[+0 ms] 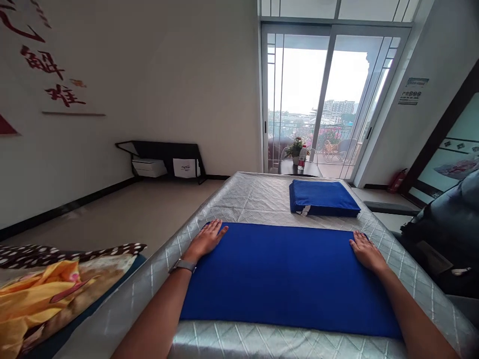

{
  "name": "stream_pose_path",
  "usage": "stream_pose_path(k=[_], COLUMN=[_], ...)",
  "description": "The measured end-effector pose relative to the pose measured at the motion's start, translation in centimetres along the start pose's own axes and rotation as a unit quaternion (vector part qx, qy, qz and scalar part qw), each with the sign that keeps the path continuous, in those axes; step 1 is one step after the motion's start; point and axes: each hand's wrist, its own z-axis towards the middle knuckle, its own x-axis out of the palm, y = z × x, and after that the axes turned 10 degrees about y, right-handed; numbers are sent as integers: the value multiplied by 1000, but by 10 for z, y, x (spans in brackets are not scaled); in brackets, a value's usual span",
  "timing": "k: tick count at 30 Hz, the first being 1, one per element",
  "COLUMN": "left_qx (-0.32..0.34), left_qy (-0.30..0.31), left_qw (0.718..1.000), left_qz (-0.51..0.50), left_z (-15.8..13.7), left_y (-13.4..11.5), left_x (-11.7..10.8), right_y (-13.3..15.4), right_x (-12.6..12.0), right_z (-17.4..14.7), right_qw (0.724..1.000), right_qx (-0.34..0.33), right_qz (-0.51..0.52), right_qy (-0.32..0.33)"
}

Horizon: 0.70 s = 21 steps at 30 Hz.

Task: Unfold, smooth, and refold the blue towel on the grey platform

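A blue cloth [292, 279] lies flat and smooth across a quilted silver-grey mattress [258, 192]. My left hand [207, 239] rests open on the cloth's far left corner, palm down, a watch on the wrist. On its far right corner my right hand [366, 249] also lies flat with the fingers stretched out. Beyond the cloth, near the mattress's far right side, sits a neat stack of folded blue cloths [324, 195] with a white label [306, 210] showing at its front edge.
At the left lies yellow patterned bedding [41, 294]. A low black rack [168, 152] with white boxes stands by the wall. A small table past the mattress bears a potted plant [295, 149] and a bottle [302, 158]. A black bag [449, 224] is at the right.
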Motion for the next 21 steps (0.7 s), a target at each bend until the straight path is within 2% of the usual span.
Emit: stream_pose_path(k=[8,21], left_qx=[-2,-2], left_qy=[-24,-32], left_qw=[1000,999], left_qz=[3,4], left_z=[-2,-2], left_y=[16,12], left_x=[-1,-1], right_y=[-22,-17], right_x=[11,3], right_z=[11,2], right_qw=[999,999], right_qx=[-13,9], right_qz=[-12,34], right_qy=[-35,-32])
